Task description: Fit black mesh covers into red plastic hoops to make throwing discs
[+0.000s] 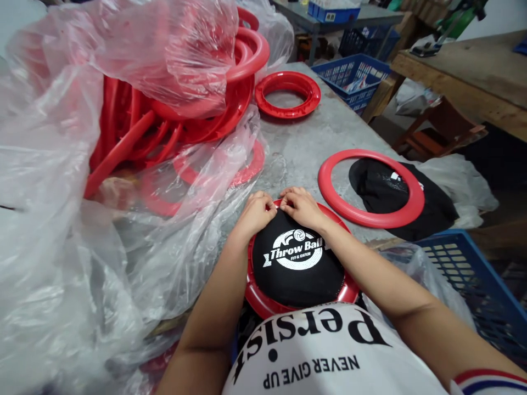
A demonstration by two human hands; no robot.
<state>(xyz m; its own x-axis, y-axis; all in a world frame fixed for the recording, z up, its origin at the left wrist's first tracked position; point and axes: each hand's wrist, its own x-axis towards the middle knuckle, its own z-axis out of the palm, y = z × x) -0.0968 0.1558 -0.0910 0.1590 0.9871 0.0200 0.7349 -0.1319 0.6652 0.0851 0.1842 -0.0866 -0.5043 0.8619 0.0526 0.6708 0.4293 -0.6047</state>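
The curled fingers of the left hand (pixel 256 211) and right hand (pixel 302 206) are pinching the far hem of the black cloth (pixel 298 271), which is lying stretched over the red ring (pixel 262 300) at the near edge of the table (pixel 304 145). The cloth is looking soft and light and the ring stiff, so the rim is probably offering the best hold.

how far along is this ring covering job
Done: the black cloth already covers most of its red ring. In hand: left hand and right hand pinch the cloth's far edge at the rim. Left: a loose ring lying on a second cloth, another bare ring farther off, and many more in the plastic bag.
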